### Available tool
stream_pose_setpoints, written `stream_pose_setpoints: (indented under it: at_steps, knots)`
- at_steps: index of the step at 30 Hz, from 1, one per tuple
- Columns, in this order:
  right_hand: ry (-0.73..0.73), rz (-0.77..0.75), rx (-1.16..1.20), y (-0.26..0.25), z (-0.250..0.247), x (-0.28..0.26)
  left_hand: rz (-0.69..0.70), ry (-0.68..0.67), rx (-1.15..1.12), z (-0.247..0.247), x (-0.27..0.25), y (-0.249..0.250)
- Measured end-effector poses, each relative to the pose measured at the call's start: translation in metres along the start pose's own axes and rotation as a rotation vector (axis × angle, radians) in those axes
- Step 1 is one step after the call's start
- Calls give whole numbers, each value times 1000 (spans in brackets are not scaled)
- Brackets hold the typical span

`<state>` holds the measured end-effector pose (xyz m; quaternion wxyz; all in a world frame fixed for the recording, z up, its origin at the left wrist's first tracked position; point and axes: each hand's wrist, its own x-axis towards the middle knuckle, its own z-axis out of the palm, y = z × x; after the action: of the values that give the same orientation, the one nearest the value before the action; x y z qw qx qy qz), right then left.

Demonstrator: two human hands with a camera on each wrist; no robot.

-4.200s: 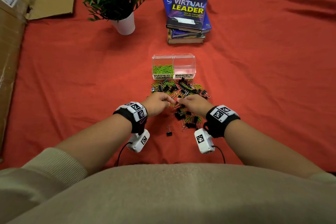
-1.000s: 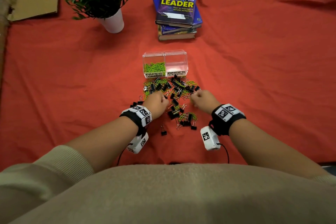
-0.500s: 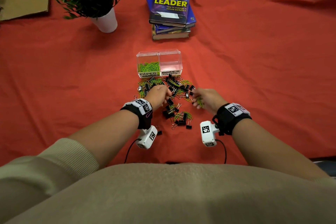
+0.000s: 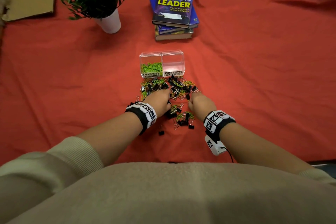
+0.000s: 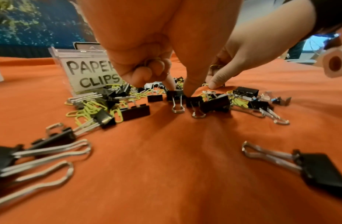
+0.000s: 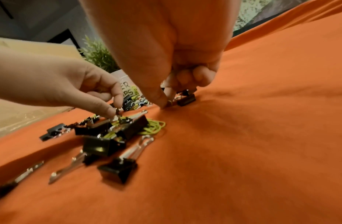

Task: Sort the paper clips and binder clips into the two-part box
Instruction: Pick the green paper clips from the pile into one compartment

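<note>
Green paper clips [image 4: 151,67] already fill part of the left compartment of the two-part box [image 4: 162,53], the one labelled for them; the binder side looks bare, so I judge the sort well short of halfway. Most of the work is the mixed heap [image 4: 171,87] of black binder clips and green paper clips on the red surface [image 4: 254,78], between my fingers and the box, with more strewn behind my fingertips towards my wrists.

My left hand [image 4: 160,101] has thumb and forefinger pressed down at a small binder clip [image 5: 176,97] right under the fingertips, while its other fingers [image 5: 145,72] curl over what looks like a few paper clips in the palm. My right hand [image 4: 200,102] pinches at a clip against the cloth just ahead of its thumb, other fingers folded in; whether it has a firm hold I cannot tell. No binder clip has gone in yet, as far as I see.
</note>
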<state>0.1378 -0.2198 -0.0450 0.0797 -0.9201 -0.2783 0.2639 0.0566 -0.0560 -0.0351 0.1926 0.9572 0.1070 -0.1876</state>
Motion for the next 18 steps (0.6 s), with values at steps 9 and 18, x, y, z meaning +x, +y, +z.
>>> stream_pose_setpoints:
  at_steps: [9, 18]
  knots:
    - [-67, 143, 701, 11, -15, 5, -8, 17, -18, -2, -12, -18]
    - [-146, -17, 527, -21, -13, 1, 59, 2, 114, 3, -4, 1]
